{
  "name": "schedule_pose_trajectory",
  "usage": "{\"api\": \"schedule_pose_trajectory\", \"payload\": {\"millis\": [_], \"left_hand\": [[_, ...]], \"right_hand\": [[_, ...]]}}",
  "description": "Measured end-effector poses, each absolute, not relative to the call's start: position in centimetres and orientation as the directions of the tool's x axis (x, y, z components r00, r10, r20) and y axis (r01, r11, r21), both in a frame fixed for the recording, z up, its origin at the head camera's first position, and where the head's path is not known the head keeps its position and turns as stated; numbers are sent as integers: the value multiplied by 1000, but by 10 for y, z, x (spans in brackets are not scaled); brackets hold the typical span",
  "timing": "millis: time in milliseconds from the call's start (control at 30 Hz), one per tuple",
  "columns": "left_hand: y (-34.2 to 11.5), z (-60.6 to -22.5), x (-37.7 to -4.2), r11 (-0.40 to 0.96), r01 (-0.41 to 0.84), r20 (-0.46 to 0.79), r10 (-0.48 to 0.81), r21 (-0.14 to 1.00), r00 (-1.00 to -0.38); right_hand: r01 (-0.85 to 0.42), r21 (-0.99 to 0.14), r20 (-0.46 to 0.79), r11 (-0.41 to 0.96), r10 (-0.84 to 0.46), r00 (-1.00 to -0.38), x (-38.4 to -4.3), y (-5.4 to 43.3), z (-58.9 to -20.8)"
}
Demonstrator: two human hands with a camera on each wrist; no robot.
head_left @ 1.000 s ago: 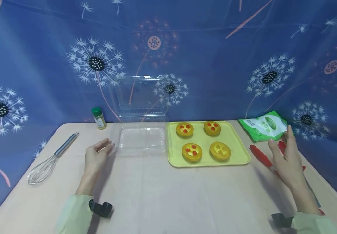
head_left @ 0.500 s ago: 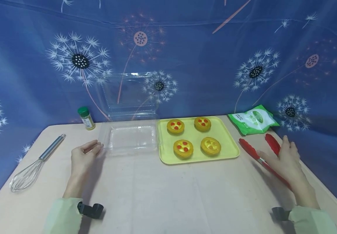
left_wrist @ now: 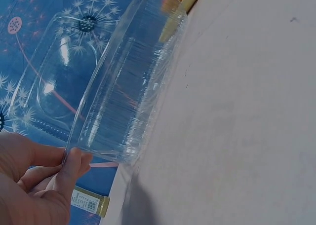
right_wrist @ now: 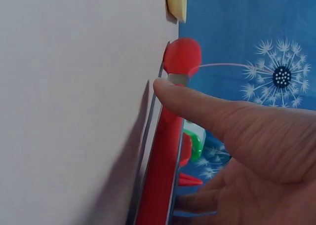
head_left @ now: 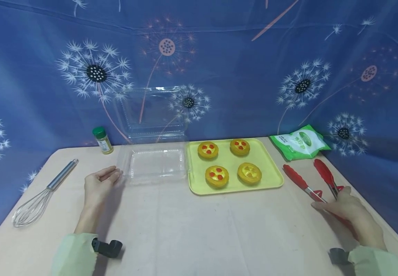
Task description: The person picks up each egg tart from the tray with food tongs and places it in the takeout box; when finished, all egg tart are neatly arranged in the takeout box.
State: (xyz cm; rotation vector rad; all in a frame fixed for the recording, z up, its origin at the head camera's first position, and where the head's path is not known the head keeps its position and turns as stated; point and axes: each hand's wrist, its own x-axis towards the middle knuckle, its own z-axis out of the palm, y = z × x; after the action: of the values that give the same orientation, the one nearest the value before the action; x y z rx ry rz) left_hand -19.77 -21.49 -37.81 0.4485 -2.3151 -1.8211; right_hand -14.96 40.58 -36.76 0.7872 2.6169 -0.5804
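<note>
My left hand [head_left: 97, 189] pinches the left rim of a clear plastic clamshell box [head_left: 155, 178] between thumb and fingers, as the left wrist view confirms. The box's lid [head_left: 152, 111] stands raised against the backdrop. At the right, red-tipped metal tongs [head_left: 295, 177] lie on the table with their arms spread. My right hand [head_left: 361, 216] is over their rear part, thumb stretched out on one side and fingers on the other. In the right wrist view the thumb crosses before the tongs [right_wrist: 163, 180]; firm contact cannot be made out.
Beside the box a yellow tray [head_left: 233, 188] carries several small tarts [head_left: 217, 176], most with red dots. A green and white packet [head_left: 300, 142] leans at the back right. A green-capped jar [head_left: 103, 141] and a whisk [head_left: 45, 193] are at the left.
My right hand has come down and back from near the packet to the tongs' rear part. The left hand keeps its pinch on the box. The head view has shifted a little.
</note>
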Motion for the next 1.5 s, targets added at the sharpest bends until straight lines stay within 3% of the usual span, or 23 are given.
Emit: {"api": "schedule_pose_trajectory", "payload": {"millis": [500,667,900,1100,1500], "left_hand": [[-215,-379,-197,213,-124,-51,-316,969,-947],[-216,-379,-197,200,-133,-66,-314,971,-947],[-216,-378,-197,181,-138,-75,-317,974,-945],[-216,-378,-196,193,-130,-66,-307,973,-949],[-216,-378,-195,155,-129,-76,-306,980,-949]], "right_hand": [[644,-280,-366,712,541,-757,-145,403,-369],[622,-280,-330,732,535,-778,-145,408,-370],[516,-337,-298,788,431,-852,-144,416,-366],[336,-364,-160,868,297,-941,-143,404,-345],[160,-478,38,863,202,-979,-162,351,-333]]}}
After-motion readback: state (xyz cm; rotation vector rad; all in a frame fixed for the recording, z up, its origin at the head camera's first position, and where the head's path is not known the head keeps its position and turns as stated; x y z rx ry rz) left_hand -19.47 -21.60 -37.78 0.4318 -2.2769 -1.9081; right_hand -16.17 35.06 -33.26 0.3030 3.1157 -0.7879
